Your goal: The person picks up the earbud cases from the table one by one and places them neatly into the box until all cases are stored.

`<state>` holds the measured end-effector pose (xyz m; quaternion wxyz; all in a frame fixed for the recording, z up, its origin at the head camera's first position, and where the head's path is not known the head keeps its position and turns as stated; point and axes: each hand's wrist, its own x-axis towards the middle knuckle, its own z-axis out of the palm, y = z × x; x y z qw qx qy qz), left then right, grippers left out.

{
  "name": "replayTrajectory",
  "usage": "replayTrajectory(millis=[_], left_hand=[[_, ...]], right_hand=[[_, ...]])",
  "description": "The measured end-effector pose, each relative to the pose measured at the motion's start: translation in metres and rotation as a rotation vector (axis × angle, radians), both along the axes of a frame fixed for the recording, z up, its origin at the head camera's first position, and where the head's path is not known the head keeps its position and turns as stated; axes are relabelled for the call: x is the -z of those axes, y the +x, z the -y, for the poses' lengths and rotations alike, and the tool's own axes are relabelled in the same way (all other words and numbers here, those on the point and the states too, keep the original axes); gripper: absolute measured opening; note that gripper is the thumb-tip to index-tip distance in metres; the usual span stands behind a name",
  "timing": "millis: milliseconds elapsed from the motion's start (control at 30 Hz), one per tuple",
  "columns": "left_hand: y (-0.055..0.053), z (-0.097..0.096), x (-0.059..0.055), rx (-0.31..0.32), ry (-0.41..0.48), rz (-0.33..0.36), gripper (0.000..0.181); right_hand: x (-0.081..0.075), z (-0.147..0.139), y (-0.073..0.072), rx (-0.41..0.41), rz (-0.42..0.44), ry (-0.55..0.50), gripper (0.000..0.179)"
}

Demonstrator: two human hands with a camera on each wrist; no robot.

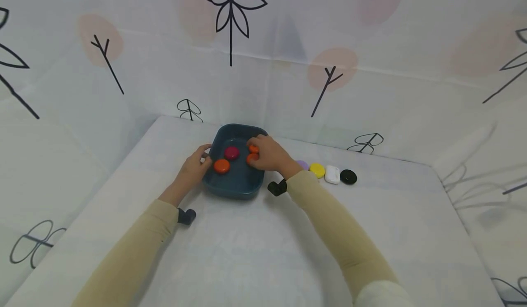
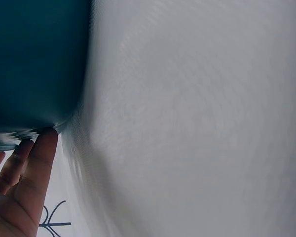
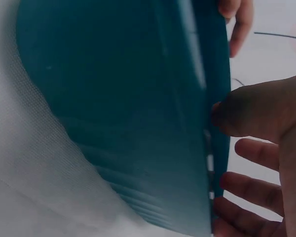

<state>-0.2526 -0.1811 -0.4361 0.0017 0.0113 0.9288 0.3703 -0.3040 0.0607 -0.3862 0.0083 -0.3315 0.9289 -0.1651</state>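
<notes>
A dark teal plastic basin [image 1: 236,185] stands on the white-covered table. Inside lie a glossy crimson disc [image 1: 232,153] and an orange disc [image 1: 222,166]. My left hand [image 1: 193,167] is at the basin's left side; in the left wrist view its fairly straight fingers [image 2: 42,158] touch the outer wall. Over the right rim reaches my right hand [image 1: 269,153], thumb and fingers curled about orange pieces [image 1: 253,149] inside the basin, partly covered by the hand. In the right wrist view, the basin wall hides what the right fingertips [image 3: 229,118] hold.
Right of the basin, a row holds a purple piece [image 1: 303,164], partly behind the right arm, a yellow disc [image 1: 317,170], a white rounded piece [image 1: 332,175] and a black oval piece [image 1: 348,176]. A patterned cloth [image 1: 271,78] hangs behind the table.
</notes>
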Motion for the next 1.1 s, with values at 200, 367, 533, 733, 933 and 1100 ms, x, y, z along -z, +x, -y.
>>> replayTrajectory(millis=[200,367,533,733,933,1100], left_hand=[[-0.001,0.0,0.0,-0.004,-0.002,0.008,0.049],[-0.002,0.0,0.001,-0.005,-0.006,0.001,0.05],[-0.002,0.0,0.001,-0.007,-0.013,-0.002,0.05],[-0.003,0.0,0.002,-0.006,-0.013,-0.007,0.05],[-0.003,0.0,0.004,-0.006,-0.012,-0.018,0.05],[-0.002,-0.001,0.003,-0.009,-0.018,-0.024,0.049]], right_hand=[[0.005,0.008,-0.005,-0.006,-0.039,0.113,0.042],[0.011,0.013,-0.009,0.012,-0.066,0.246,0.043],[0.015,0.015,-0.012,0.026,-0.091,0.309,0.045],[0.015,0.017,-0.012,0.04,-0.088,0.345,0.048],[0.017,0.019,-0.015,0.045,-0.084,0.375,0.051],[0.02,0.021,-0.015,0.046,-0.113,0.381,0.049]])
